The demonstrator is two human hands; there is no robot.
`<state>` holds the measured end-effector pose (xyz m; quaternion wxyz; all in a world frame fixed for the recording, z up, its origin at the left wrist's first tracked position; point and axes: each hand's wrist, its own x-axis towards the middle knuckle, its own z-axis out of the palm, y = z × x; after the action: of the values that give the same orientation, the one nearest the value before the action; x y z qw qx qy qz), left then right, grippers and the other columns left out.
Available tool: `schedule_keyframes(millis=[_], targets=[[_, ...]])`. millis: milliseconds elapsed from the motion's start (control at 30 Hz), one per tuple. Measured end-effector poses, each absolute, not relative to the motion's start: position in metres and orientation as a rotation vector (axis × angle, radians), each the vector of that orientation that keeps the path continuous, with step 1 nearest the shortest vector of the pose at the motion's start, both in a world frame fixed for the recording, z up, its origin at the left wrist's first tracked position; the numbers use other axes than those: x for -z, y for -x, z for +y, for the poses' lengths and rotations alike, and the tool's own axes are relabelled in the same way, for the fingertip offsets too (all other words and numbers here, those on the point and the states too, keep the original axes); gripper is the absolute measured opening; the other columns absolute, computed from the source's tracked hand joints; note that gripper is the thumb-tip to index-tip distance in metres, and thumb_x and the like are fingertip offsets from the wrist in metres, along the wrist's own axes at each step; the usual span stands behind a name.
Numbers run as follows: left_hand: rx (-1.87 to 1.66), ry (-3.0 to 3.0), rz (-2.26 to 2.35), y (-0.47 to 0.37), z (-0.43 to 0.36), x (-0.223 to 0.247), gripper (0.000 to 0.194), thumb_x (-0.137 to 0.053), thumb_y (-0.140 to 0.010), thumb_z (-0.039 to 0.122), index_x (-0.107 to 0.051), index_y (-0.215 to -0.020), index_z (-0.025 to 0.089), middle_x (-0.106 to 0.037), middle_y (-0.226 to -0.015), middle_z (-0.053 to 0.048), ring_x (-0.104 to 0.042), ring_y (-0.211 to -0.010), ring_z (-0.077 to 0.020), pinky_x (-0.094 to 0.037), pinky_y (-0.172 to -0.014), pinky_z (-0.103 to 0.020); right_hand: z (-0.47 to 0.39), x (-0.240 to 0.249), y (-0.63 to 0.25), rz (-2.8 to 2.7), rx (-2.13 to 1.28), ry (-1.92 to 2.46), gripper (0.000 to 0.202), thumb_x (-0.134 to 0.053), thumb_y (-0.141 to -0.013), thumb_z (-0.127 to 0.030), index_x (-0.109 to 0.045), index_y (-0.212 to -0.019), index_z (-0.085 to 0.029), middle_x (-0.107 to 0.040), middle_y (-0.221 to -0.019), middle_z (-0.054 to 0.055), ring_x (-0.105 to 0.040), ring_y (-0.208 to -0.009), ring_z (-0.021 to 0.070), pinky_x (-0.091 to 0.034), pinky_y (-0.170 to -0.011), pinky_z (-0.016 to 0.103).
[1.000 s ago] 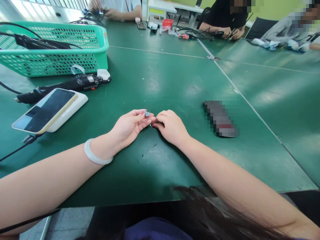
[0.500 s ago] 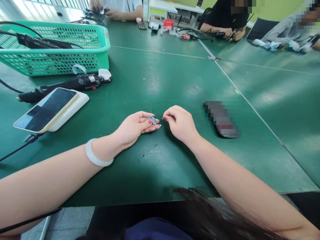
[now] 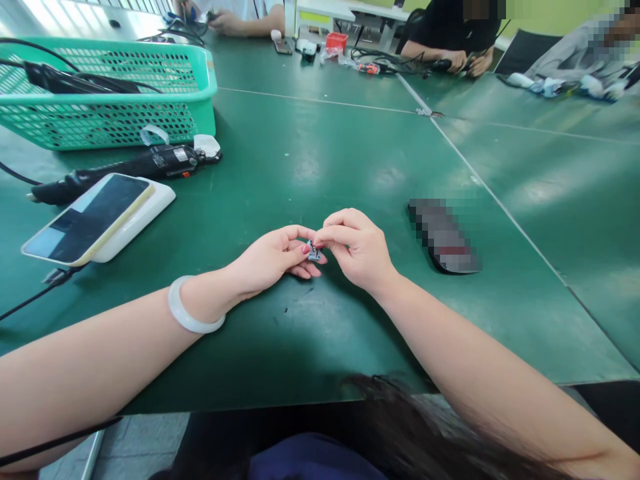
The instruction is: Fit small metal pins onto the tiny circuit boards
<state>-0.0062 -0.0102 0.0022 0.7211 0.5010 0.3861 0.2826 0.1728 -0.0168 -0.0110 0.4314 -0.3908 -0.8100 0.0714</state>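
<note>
A small blue-grey part (image 3: 313,253) with fine detail is pinched between the thumb and fingers of my left hand (image 3: 273,259), low over the green table. My right hand (image 3: 356,248) meets it from the right, its thumb and index finger closed at the part's upper edge. Whatever lies between those right fingertips is too small to make out. A white bangle (image 3: 191,308) circles my left wrist.
On the left are a green basket (image 3: 200,99) with black cables, a black corded tool (image 3: 125,167) and a phone (image 3: 90,220) on a white block. A dark pixelated object (image 3: 445,237) lies right. People sit across the table (image 3: 310,167).
My right hand's fingertips have moved left onto the small part, closing the gap between the hands. In my left fingers the part has turned and shifted slightly right.
</note>
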Motion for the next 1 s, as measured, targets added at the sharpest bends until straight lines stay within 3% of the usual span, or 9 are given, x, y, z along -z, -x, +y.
schedule_keyframes(millis=[300,500,667,900,1000], targets=[[-0.715,-0.999,0.830,0.006,-0.010,-0.001,0.007,-0.056,-0.087,0.013,-0.059,-0.093,0.014,-0.072,-0.081,-0.006,-0.068,-0.063,-0.0115,-0.053,-0.062,-0.022,-0.019,0.009,-0.176,-1.913,-0.289,1.093,0.024,-0.051,-0.091,-0.019,-0.072,-0.083,-0.026,-0.066,-0.083,0.000,-0.061,-0.080,0.0140,-0.049,-0.075,0.030],[-1.069,-0.754,0.905,0.008,-0.002,0.004,0.008,-0.055,-0.085,0.006,-0.058,-0.088,0.013,-0.071,-0.086,-0.007,-0.068,-0.072,-0.0100,-0.054,-0.076,-0.025,-0.012,0.017,-0.178,-1.984,-0.329,1.334,0.013,-0.061,-0.084,-0.016,-0.072,-0.079,-0.022,-0.068,-0.083,0.002,-0.061,-0.081,0.0161,-0.048,-0.076,0.032],[-1.091,-0.794,0.958,0.008,0.000,0.006,0.010,-0.061,-0.082,0.006,-0.057,-0.089,0.012,-0.071,-0.089,-0.009,-0.068,-0.078,-0.0125,-0.053,-0.084,-0.031,-0.010,0.021,-0.175,-2.159,-0.345,1.443,0.004,-0.068,-0.080,-0.020,-0.071,-0.080,-0.021,-0.067,-0.084,0.003,-0.058,-0.083,0.0179,-0.046,-0.077,0.034],[-1.009,-0.877,1.005,0.006,-0.003,0.005,0.013,-0.061,-0.081,0.005,-0.056,-0.091,0.012,-0.071,-0.089,-0.009,-0.070,-0.083,-0.0148,-0.053,-0.085,-0.031,-0.010,0.020,-0.177,-2.218,-0.313,1.481,0.020,-0.054,-0.085,-0.008,-0.070,-0.080,-0.019,-0.068,-0.086,0.004,-0.058,-0.086,0.0188,-0.045,-0.080,0.034],[-1.041,-0.848,1.007,0.006,-0.003,0.006,0.020,-0.060,-0.082,0.005,-0.057,-0.099,0.012,-0.071,-0.089,-0.008,-0.070,-0.084,-0.0143,-0.053,-0.085,-0.030,-0.014,0.019,-0.174,-2.206,-0.273,1.414,0.016,-0.057,-0.086,-0.013,-0.071,-0.087,-0.020,-0.068,-0.088,0.004,-0.058,-0.087,0.0187,-0.045,-0.083,0.034]])
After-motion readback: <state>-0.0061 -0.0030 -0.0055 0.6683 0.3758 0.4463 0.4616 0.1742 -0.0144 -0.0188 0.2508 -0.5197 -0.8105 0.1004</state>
